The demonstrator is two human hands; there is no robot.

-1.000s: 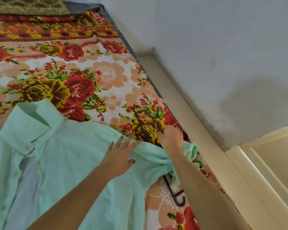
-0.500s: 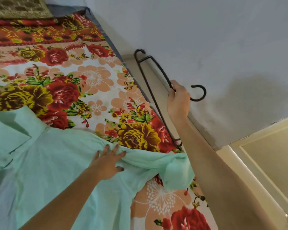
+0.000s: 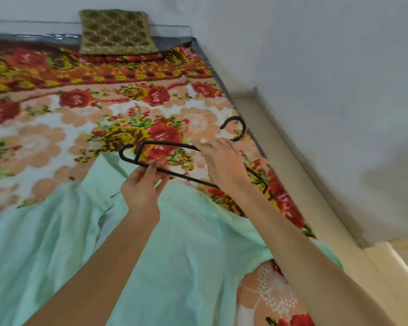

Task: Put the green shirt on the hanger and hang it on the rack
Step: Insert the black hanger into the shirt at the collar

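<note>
With my left hand (image 3: 140, 191) and right hand (image 3: 224, 163) both pinching the hanger (image 3: 167, 144), I'd ease its left end inside the green shirt (image 3: 186, 231).

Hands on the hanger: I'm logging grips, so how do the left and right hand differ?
The left hand pinches the lower bar of the hanger near one end with fingertips; the right hand grips the top by the hook. The left hand is over the green shirt, the right hand over the flowered bedsheet. Both hold the same hanger.
</note>
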